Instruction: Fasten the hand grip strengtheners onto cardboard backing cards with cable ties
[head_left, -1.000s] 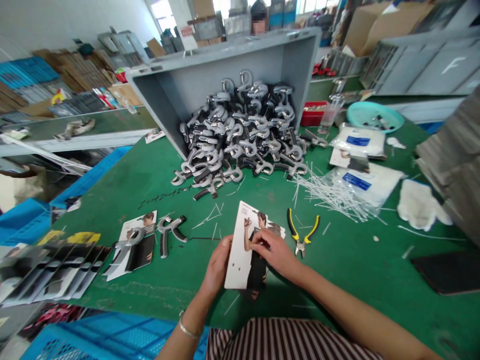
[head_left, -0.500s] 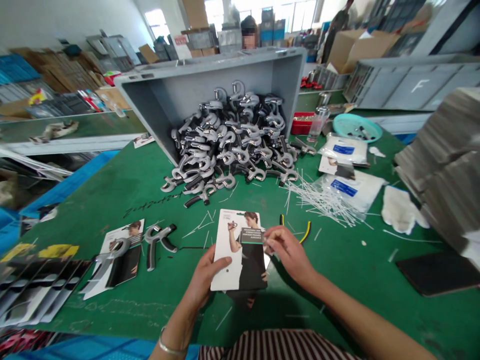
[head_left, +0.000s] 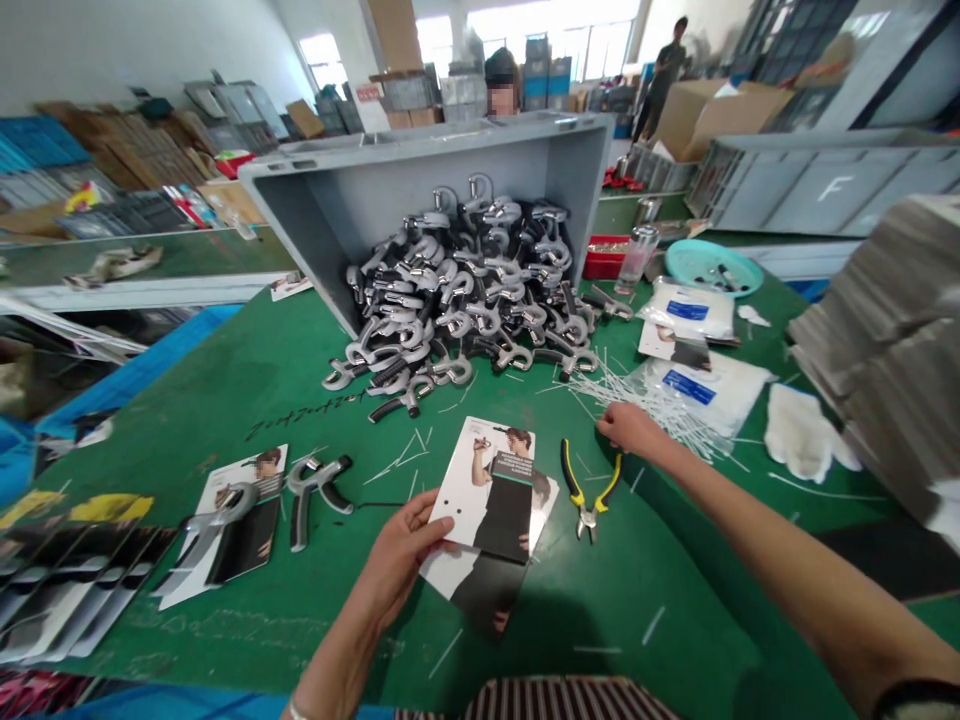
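My left hand [head_left: 409, 550] is closed on the lower left edge of a printed backing card [head_left: 487, 495], thumb on its front. Beneath it lies a second printed card [head_left: 472, 590], partly covered. My right hand [head_left: 634, 430] reaches out to the near left side of a pile of white cable ties [head_left: 679, 415]. Its fingers are pinched together, and whatever is between them cannot be made out. Yellow-and-black cutting pliers [head_left: 589, 495] lie between the card and my right forearm, jaws toward me. Left of my left hand, a grey-and-black hand grip strengthener [head_left: 319, 490] rests on the table.
A tipped grey crate [head_left: 322, 200] spills many grip strengtheners onto the green table [head_left: 225, 400]. Another grip strengthener lies on a card [head_left: 247, 520] at left, beside stacked packed cards [head_left: 75, 590]. At right are a white glove [head_left: 802, 430], plastic bags [head_left: 697, 390] and stacked grey sheets [head_left: 885, 340].
My right hand has left the card and moved right and away from me to the cable ties, uncovering the pliers. The held card has tilted, showing more of the card below.
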